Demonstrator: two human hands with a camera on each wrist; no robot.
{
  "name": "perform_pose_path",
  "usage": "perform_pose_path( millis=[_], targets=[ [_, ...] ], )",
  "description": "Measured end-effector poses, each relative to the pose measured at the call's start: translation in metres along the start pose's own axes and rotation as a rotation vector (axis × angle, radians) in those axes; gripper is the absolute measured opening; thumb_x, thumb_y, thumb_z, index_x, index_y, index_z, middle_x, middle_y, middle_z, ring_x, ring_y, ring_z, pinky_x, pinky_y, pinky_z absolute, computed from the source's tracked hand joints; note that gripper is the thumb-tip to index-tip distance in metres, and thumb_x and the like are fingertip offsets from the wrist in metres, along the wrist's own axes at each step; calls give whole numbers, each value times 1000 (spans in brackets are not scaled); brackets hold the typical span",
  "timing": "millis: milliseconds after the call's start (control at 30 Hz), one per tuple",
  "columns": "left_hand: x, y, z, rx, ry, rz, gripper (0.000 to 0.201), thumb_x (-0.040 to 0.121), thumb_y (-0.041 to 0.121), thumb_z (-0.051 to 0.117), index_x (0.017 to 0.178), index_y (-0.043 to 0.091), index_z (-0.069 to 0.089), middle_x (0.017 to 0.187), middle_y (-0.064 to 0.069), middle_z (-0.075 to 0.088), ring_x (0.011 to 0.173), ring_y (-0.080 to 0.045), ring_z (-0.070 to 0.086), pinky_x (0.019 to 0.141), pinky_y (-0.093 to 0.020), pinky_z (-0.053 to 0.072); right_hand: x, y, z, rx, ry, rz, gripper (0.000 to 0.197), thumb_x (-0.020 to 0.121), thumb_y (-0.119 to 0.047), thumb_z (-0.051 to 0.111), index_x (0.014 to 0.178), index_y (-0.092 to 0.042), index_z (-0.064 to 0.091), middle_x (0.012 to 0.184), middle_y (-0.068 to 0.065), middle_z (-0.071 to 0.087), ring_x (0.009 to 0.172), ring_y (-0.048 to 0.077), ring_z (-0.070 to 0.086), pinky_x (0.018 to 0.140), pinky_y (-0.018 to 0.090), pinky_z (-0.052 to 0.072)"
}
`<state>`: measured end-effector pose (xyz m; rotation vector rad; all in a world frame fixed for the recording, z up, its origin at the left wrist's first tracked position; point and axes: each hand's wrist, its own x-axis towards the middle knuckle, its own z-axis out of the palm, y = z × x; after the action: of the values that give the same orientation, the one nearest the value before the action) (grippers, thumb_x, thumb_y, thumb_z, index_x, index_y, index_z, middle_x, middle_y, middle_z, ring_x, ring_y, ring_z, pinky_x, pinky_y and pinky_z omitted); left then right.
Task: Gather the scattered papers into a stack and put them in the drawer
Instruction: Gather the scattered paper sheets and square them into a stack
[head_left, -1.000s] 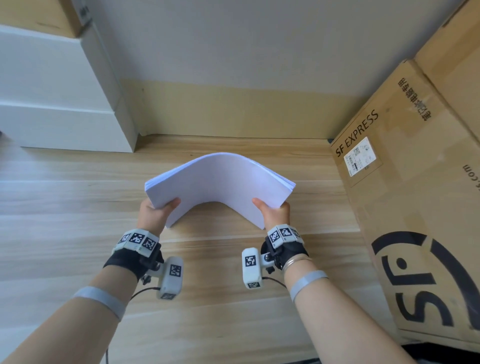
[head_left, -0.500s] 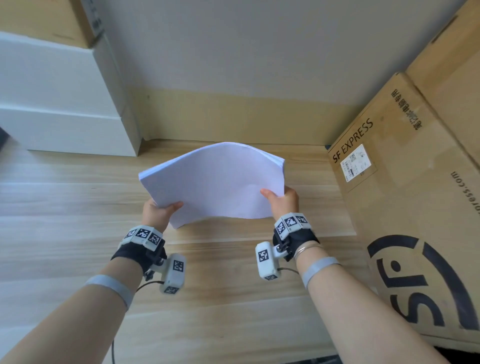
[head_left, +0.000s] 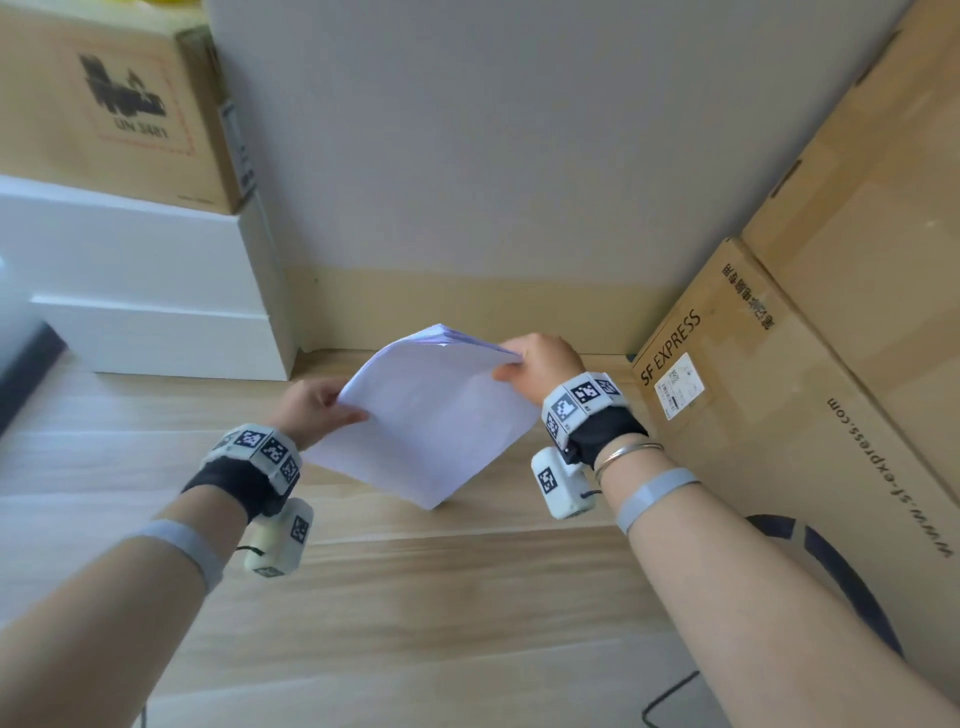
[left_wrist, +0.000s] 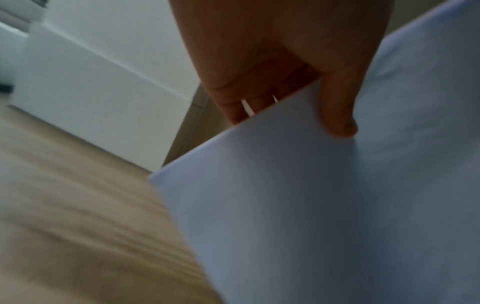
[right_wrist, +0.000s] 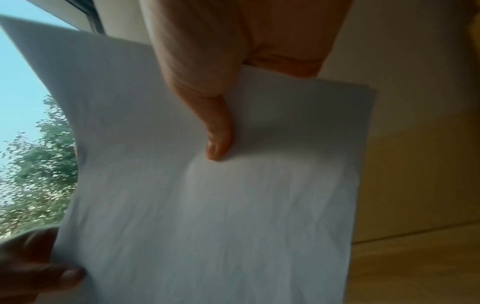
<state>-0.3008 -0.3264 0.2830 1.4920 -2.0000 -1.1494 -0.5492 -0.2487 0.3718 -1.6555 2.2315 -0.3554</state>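
The left hand (head_left: 317, 408) gripped the left edge of the stack of papers (head_left: 431, 421), thumb on the near face and fingers behind, as the left wrist view showed with the thumb (left_wrist: 337, 115) pressed on the sheet. The right hand (head_left: 540, 364) pinched the stack's upper right corner, its thumb (right_wrist: 218, 131) on the front of the papers (right_wrist: 207, 205) and the fingers behind. The stack hung in the middle of the frame, clear of the wooden floor (head_left: 415, 597), tilted so one corner pointed down.

Compared with half a second before, the stack had turned: it had lain broad and arched between the hands at nearly equal height, and now the right hand stood higher in the frame than the left, with the papers standing on a corner like a diamond. The view had also swung upward, so a brown box (head_left: 119, 109) with a black print appeared at the upper left, sitting on top of a white cabinet (head_left: 140, 291).

Large cardboard boxes (head_left: 779, 415) marked SF EXPRESS filled the right side of the frame, closed, their contents hidden. Whether the white cabinet held the drawer could not be told. A black cable (head_left: 667, 696) lay on the floor at the lower right.
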Motion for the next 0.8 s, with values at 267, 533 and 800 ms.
perform_pose_path(
  millis=[267, 533, 800],
  targets=[
    [-8, 5, 7, -210, -33, -43, 56, 60, 48, 73, 82, -3, 69, 82, -14, 65, 76, -24, 59, 75, -42, 49, 5, -8, -1, 32, 6, -32, 17, 72, -20, 69, 58, -22, 59, 64, 0, 56, 70, 21, 50, 61, 25, 38],
    [-14, -5, 20, -404, 126, -89, 9, 82, 14, 68, 75, 10, 64, 68, 2, 60, 69, -20, 58, 70, -32, 47, -9, 24, 17, 885, 56, 112, 44, 77, 13, 65, 120, 6, 54, 112, 13, 62, 87, 16, 59, 69, 8, 51],
    [-10, -4, 45, -594, 199, -60, 20, 84, 10, 65, 73, 26, 61, 54, 33, 64, 54, 16, 59, 56, -5, 47, -21, 15, 56, 983, 79, 279, 27, 78, 4, 70, 104, 8, 65, 97, 9, 62, 62, 7, 59, 53, 7, 50]
  ],
)
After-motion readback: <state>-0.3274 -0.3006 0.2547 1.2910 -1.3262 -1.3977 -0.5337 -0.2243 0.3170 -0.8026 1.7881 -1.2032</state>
